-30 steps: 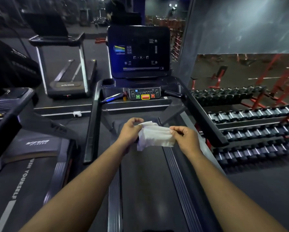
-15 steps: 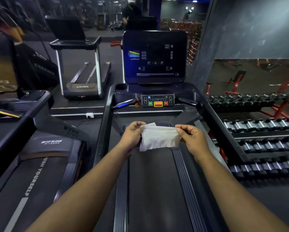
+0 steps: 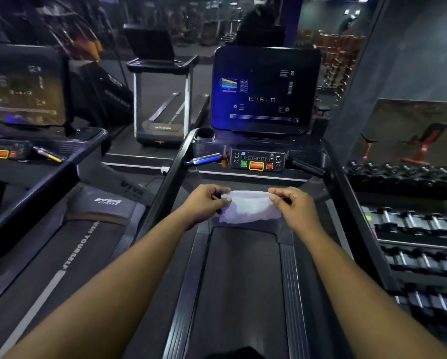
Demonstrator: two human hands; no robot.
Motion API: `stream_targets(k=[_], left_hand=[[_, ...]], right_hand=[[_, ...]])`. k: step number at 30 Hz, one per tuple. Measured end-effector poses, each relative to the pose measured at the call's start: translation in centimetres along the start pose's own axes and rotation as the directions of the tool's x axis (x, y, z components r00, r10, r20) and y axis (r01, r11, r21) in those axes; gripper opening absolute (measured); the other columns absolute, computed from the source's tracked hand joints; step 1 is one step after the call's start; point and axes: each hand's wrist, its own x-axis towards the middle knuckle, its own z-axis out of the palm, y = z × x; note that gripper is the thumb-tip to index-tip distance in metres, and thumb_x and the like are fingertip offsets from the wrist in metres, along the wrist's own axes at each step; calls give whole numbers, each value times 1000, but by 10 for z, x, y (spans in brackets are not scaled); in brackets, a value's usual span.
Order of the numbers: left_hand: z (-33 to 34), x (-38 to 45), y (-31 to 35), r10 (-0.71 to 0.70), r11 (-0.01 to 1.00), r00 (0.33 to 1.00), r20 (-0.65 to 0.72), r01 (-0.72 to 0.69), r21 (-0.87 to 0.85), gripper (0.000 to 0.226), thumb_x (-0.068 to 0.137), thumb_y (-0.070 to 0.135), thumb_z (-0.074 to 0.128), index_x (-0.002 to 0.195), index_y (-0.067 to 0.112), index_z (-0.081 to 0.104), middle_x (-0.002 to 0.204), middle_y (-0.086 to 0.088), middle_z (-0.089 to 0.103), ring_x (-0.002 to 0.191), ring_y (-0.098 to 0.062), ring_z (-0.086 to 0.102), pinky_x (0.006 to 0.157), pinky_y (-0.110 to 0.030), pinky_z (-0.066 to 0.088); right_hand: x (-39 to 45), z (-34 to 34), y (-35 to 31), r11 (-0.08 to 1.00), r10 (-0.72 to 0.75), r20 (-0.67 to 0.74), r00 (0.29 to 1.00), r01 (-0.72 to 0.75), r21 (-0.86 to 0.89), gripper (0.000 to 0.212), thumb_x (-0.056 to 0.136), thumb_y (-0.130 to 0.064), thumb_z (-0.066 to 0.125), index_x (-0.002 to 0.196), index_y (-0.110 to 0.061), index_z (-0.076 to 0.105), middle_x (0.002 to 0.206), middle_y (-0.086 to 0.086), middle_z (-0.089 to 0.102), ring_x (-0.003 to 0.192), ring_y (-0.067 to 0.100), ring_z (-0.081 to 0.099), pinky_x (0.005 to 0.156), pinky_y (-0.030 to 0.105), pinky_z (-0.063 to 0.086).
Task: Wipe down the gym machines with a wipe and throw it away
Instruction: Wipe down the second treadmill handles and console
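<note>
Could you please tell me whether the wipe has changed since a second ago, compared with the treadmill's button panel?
Yes. The wipe has been pulled out flatter and wider between the left hand and right hand, hanging below the button panel as before.

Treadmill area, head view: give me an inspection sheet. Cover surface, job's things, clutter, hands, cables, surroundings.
Surface: dark treadmill belt under the arms, nothing lying on it.
Job's things: white wipe held stretched in the air above the front of the belt, below the control panel; it touches no machine.
Clutter: nothing seen.
Hands: left hand pinches the wipe's left edge; right hand pinches its right edge.
Cables: thin cords hang at the upper left; a small white box sits on the floor strip left of the treadmill, wiring unclear.
Surroundings: lit console screen ahead, second treadmill on the left, dumbbell rack on the right, a person beyond the screen.
</note>
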Motion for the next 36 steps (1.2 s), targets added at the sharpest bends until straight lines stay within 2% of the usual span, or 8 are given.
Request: stream_targets(k=[3,9,11,13,16,21,26,36], left_hand=[[9,-1,9,68,933,990,-125,-19,360,34,88,26,79,120,17,76,102,-1,78,88,-15,70,85,-33,57],[23,-4,15,160,760,952,-260,49,648,21,88,40,73,104,28,79,111,2,64,113,-21,55,89,-37,47],[23,0,6,117,859,953,-280,44,509,17,88,39,75,100,27,77,110,2,62,109,-17,54,92,-36,45],[25,-6,4,11,1000,959,-282,-11,1,5,91,21,75,93,17,72,96,2,69,90,-9,63,85,-30,48],[33,-17,6,-152,853,971,-187,34,-521,6,98,4,64,93,6,66,75,2,70,64,-7,63,62,-20,52],[37,-26,-22,-348,840,905,-245,186,-510,4,95,8,70,94,5,72,83,-10,75,68,-17,68,61,-31,59],[39,-38,-49,-312,922,877,-366,187,-338,12,81,25,74,85,14,76,77,-5,77,69,-18,71,65,-37,59],[21,-83,-117,-274,928,893,-357,148,-343,21,85,37,77,100,22,77,88,5,79,85,-12,76,81,-35,60]], right_hand=[[6,-11,9,995,-40,50,998,44,-89,21,88,-16,79,109,-18,79,101,-5,74,91,8,69,89,37,58],[15,-21,22,934,-165,93,982,186,-305,6,84,-24,80,89,-24,79,90,-8,65,84,14,62,75,31,51],[19,-21,27,976,-140,86,986,152,-154,7,84,-19,80,85,-23,74,90,-6,65,83,11,61,75,27,48],[18,-18,25,977,51,141,989,-79,200,10,90,-14,75,85,-22,70,86,-8,67,74,3,59,71,22,47],[11,-6,18,667,303,326,896,-444,599,15,96,-12,66,84,-21,64,74,-9,64,63,4,54,61,24,43],[1,35,25,652,481,333,811,-585,482,9,94,-16,71,87,-16,65,82,5,69,69,18,61,59,28,47],[-20,84,10,808,436,95,895,-436,397,13,92,-20,70,82,-17,62,82,2,70,74,18,61,72,36,49],[-92,221,-35,732,374,243,895,-446,515,39,110,-28,41,103,-6,74,93,6,77,87,17,71,82,28,54]])
